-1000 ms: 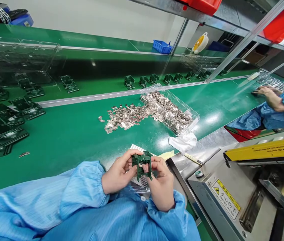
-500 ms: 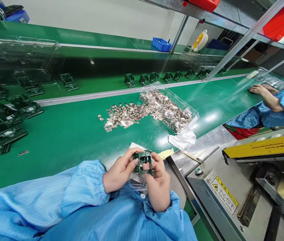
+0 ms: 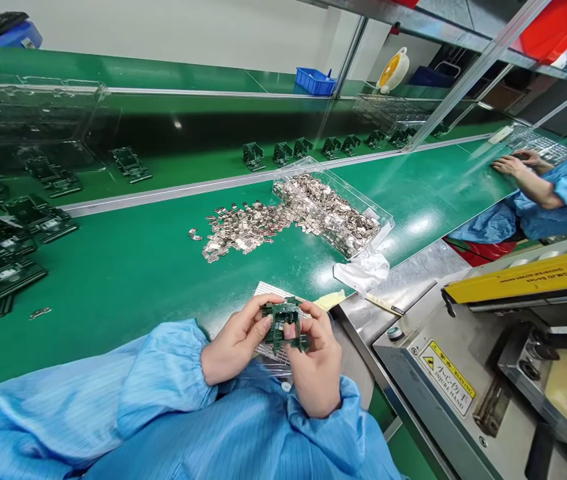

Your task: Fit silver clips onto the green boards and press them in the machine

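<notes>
Both hands hold one small green circuit board [image 3: 283,325] close to my body, above the near edge of the green bench. My left hand [image 3: 233,347] grips the board's left side with curled fingers. My right hand [image 3: 313,363] pinches its right side, thumb pressed on the board's face. Under the hands lies a clear tray with a white gridded sheet [image 3: 269,291]. Further out, a heap of small silver metal parts [image 3: 243,230] spills from a clear plastic box [image 3: 331,213].
Dark green boards [image 3: 8,240] lie in rows at the left, and more [image 3: 308,148] stand on the belt beyond the rail. A grey machine with a yellow bar [image 3: 513,280] and a warning label [image 3: 447,387] is at my right. A co-worker's hands [image 3: 513,163] work at the far right.
The board has tipped slightly flatter between my hands and my fingers have shifted on it. My view has drifted a little to the right. The co-worker's arm has moved a little.
</notes>
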A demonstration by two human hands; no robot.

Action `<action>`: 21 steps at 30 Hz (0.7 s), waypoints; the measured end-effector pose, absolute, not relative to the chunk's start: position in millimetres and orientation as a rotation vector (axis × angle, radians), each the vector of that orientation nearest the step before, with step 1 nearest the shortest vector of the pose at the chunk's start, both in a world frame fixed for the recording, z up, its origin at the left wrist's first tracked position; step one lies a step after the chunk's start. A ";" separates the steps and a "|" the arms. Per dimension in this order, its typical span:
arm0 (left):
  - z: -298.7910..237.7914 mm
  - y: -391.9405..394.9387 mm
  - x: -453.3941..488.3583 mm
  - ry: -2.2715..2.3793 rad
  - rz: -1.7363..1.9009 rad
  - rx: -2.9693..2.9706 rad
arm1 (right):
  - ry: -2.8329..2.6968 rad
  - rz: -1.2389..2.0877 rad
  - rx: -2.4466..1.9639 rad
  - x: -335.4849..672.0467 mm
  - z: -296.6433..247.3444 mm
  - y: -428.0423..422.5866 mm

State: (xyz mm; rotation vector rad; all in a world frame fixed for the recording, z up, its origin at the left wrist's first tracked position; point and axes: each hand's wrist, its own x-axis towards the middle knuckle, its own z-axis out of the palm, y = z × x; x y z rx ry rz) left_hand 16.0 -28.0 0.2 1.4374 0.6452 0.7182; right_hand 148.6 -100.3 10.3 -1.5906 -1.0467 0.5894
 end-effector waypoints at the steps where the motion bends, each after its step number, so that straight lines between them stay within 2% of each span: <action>1: -0.3 -28.4 16.0 0.632 0.712 1.418 | -1.048 0.574 -1.593 148.6 10.3 -100.3; 5: -3.3 -31.8 16.8 0.646 0.707 1.358 | -1.028 0.559 -1.575 149.0 6.2 -101.1; 13: 2.4 -34.1 20.9 0.713 0.757 1.378 | -0.820 0.854 -1.414 147.5 3.5 -99.8; 21: 10.0 -36.6 20.4 0.728 0.757 1.356 | -0.739 0.841 -1.362 144.2 6.2 -97.7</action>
